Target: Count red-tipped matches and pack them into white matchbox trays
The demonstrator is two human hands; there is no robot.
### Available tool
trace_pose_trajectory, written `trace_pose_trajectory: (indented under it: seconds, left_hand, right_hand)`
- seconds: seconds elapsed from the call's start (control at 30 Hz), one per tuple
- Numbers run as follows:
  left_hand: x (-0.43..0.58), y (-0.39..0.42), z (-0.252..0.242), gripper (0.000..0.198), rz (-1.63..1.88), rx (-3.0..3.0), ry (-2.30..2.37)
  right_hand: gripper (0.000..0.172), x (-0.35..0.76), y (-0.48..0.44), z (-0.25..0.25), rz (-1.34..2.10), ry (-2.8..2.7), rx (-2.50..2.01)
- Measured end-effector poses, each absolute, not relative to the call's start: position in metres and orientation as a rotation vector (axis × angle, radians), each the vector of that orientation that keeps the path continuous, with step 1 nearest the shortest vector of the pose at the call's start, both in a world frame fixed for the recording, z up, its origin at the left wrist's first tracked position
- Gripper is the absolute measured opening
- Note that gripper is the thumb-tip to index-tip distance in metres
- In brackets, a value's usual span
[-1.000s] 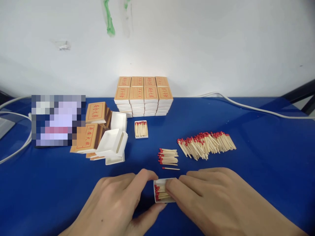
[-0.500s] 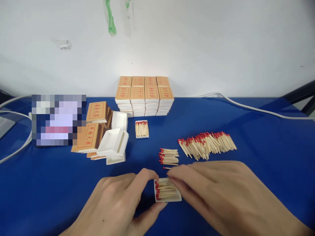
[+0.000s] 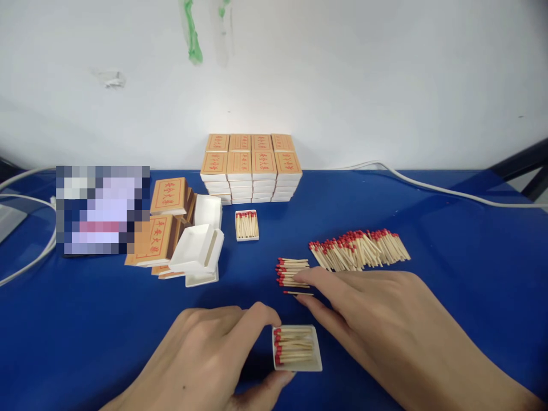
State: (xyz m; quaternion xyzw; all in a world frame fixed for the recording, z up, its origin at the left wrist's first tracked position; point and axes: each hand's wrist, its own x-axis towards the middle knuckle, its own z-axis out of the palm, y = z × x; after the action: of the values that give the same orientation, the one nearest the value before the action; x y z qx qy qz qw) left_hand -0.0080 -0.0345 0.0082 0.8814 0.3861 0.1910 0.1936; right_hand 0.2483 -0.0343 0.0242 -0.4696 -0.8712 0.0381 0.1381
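Note:
My left hand (image 3: 214,348) grips a small white matchbox tray (image 3: 317,348) by its left side, the index finger at its far corner and the thumb under its near edge. Several red-headed matches (image 3: 295,345) lie sideways in the tray, heads to the left. My right hand (image 3: 368,319) reaches over a small group of loose matches (image 3: 293,264) on the table. Its index fingertip is on or just above them, and its thumb is by a single match (image 3: 299,293) nearer me; thumb and finger are apart.
A larger match pile (image 3: 359,249) lies to the right. Behind stand stacked matchboxes (image 3: 252,165) and a filled tray (image 3: 247,225). At left are box sleeves (image 3: 152,240), white trays (image 3: 190,246) and a blurred-out device (image 3: 107,205). A white cable (image 3: 428,188) runs along the back.
My right hand has left the tray and moved up to the small group of matches, its thumb and finger parting. The left hand has drawn the tray slightly nearer and to the right.

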Motion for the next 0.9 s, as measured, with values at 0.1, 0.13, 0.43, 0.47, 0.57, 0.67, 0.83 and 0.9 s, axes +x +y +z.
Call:
trace_pose_trajectory:
  seconds: [0.1, 0.13, 0.43, 0.47, 0.57, 0.67, 0.83, 0.9]
  left_hand:
    - [-0.007, -0.035, 0.009, 0.033, 0.534, 2.456, 1.089]
    - [-0.007, -0.035, 0.009, 0.033, 0.528, 2.45, 1.091]
    - [-0.008, -0.034, 0.007, 0.022, 0.571, 2.457, 1.125]
    - [-0.008, -0.034, 0.007, 0.022, 0.576, 2.456, 1.13]
    - [-0.007, -0.034, 0.006, 0.018, 0.595, 2.466, 1.149]
    - [-0.008, -0.033, 0.005, 0.016, 0.611, 2.463, 1.164]
    - [-0.009, -0.032, 0.003, 0.015, 0.628, 2.454, 1.164]
    - [-0.008, -0.032, 0.003, 0.016, 0.64, 2.461, 1.156]
  right_hand:
    - [0.031, 0.248, -0.033, 0.024, 0.111, -2.519, -1.35]
    - [0.03, 0.248, -0.033, 0.025, 0.107, -2.525, -1.343]
    - [0.029, 0.249, -0.033, 0.03, 0.056, -2.628, -1.25]
    - [0.029, 0.249, -0.033, 0.031, 0.058, -2.656, -1.237]
    - [0.03, 0.25, -0.032, 0.035, 0.075, -2.741, -1.212]
    - [0.032, 0.252, -0.034, 0.037, 0.035, -2.781, -1.196]
    - [0.036, 0.247, -0.035, 0.035, -0.105, -2.799, -1.221]
    - [0.036, 0.245, -0.034, 0.035, -0.176, -2.78, -1.217]
